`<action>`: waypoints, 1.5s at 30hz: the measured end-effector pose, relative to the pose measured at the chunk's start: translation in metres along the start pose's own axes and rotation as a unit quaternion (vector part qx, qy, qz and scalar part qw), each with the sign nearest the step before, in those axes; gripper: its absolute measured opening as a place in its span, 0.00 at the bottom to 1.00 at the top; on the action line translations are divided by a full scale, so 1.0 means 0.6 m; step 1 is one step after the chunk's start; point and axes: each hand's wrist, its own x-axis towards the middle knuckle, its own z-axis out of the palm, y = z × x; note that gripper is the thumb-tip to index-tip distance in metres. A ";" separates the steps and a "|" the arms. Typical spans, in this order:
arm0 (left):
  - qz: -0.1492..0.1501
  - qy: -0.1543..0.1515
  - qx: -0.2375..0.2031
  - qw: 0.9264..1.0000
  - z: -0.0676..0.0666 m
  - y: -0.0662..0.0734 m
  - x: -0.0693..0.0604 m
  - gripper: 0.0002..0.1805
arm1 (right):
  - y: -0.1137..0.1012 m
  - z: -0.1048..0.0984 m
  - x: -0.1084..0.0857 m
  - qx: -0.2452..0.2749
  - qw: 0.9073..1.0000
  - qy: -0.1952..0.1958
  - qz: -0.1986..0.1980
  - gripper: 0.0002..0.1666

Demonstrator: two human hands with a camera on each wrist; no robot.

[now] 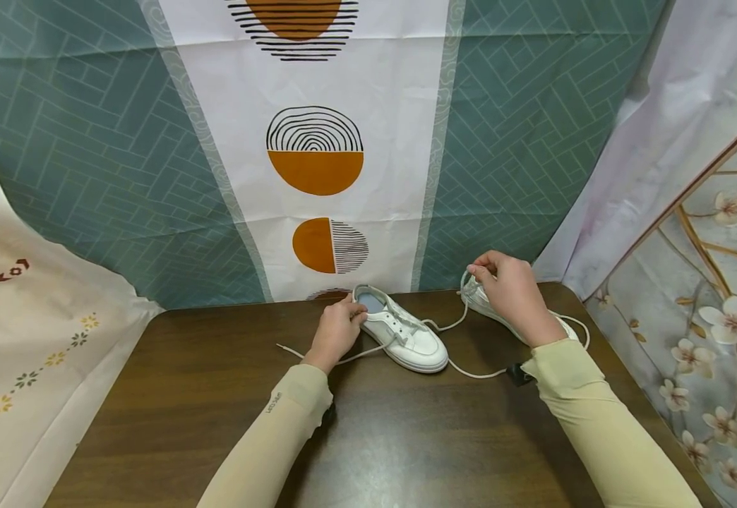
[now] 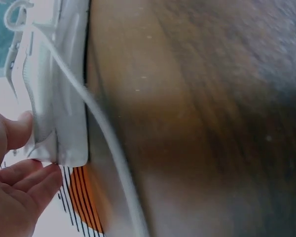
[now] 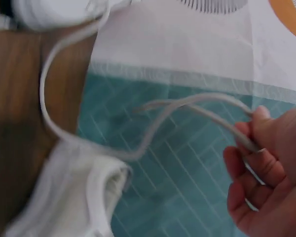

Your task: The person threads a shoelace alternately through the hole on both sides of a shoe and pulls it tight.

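A white sneaker (image 1: 421,347) rests on the brown table, its toe angled toward the front right. My left hand (image 1: 335,329) grips it at the heel; in the left wrist view the thumb (image 2: 20,131) lies on one side of the heel and the fingers lie behind it. Raised above the table on the right, my right hand (image 1: 511,293) pinches a white shoelace (image 3: 207,97) between thumb and fingers. That lace runs in a loose curve toward the sneaker. Behind the right hand lies a second white sneaker (image 1: 478,302), partly hidden by the hand and forearm.
Another lace end (image 1: 289,350) trails leftward across the table (image 1: 216,395). A patterned green and white cloth (image 1: 394,141) hangs along the back edge. Floral fabric (image 1: 692,353) borders the right side, cream fabric (image 1: 44,317) the left.
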 end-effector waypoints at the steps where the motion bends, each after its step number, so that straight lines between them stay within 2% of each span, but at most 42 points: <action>1: 0.004 -0.002 0.002 1.000 -0.001 0.000 0.001 0.10 | 0.001 0.004 0.001 0.022 1.000 -0.003 0.009 0.17; 4: 0.013 0.003 0.005 1.000 -0.008 0.007 0.003 0.10 | 0.002 0.017 0.002 0.072 0.997 -0.014 0.021 0.20; 7: 0.017 0.041 0.005 0.999 -0.018 0.029 0.004 0.11 | 0.001 0.027 0.002 0.122 0.992 -0.032 0.021 0.18; 9: 0.024 0.067 -0.015 0.997 -0.025 0.051 0.006 0.11 | -0.003 0.033 0.003 0.154 0.987 -0.048 0.019 0.16; 11: 0.049 0.073 -0.050 0.995 -0.028 0.076 0.008 0.11 | -0.009 0.040 0.003 0.175 0.982 -0.066 0.018 0.15; 13: 0.080 0.049 -0.096 0.991 -0.029 0.102 0.010 0.13 | -0.017 0.048 0.003 0.185 0.979 -0.084 0.012 0.14; 15: 0.108 0.007 -0.134 0.985 -0.027 0.124 0.012 0.15 | -0.024 0.057 0.003 0.186 0.978 -0.096 0.002 0.14; 17: 0.118 -0.031 -0.162 0.979 -0.025 0.142 0.013 0.17 | -0.031 0.065 0.002 0.186 0.977 -0.103 -0.008 0.13; 19: 0.121 -0.053 -0.171 0.976 -0.020 0.152 0.015 0.16 | -0.036 0.072 0.001 0.191 0.975 -0.108 -0.017 0.12; 22: 0.118 -0.058 -0.173 0.976 -0.015 0.155 0.016 0.11 | -0.038 0.077 0.000 0.193 0.974 -0.118 -0.025 0.12; 27: 0.104 -0.036 -0.164 0.980 -0.014 0.144 0.014 0.08 | -0.028 0.068 -0.002 0.174 0.973 -0.148 -0.025 0.11; 31: 0.090 0.000 -0.161 0.983 -0.015 0.134 0.012 0.07 | -0.014 0.054 0.001 0.137 0.979 -0.149 -0.025 0.12; 34: 0.075 0.033 -0.167 0.983 -0.012 0.129 0.014 0.07 | -0.008 0.047 0.004 0.152 0.976 -0.159 -0.009 0.14; 36: 0.065 0.052 -0.178 0.980 -0.009 0.127 0.015 0.08 | -0.008 0.046 0.005 0.194 0.964 -0.182 0.011 0.16; 37: 0.062 0.061 -0.182 0.979 -0.008 0.127 0.017 0.08 | -0.010 0.046 0.005 0.222 0.954 -0.198 0.025 0.16; 41: 0.054 0.090 -0.193 0.976 -0.004 0.130 0.019 0.06 | -0.019 0.057 0.002 0.328 0.907 -0.251 0.082 0.19; 43: 0.055 0.087 -0.194 0.976 -0.003 0.131 0.018 0.06 | -0.023 0.065 0.001 0.364 0.891 -0.251 0.106 0.20; 45: 0.063 0.055 -0.199 0.976 -0.005 0.135 0.015 0.08 | -0.025 0.072 0.001 0.391 0.882 -0.232 0.122 0.21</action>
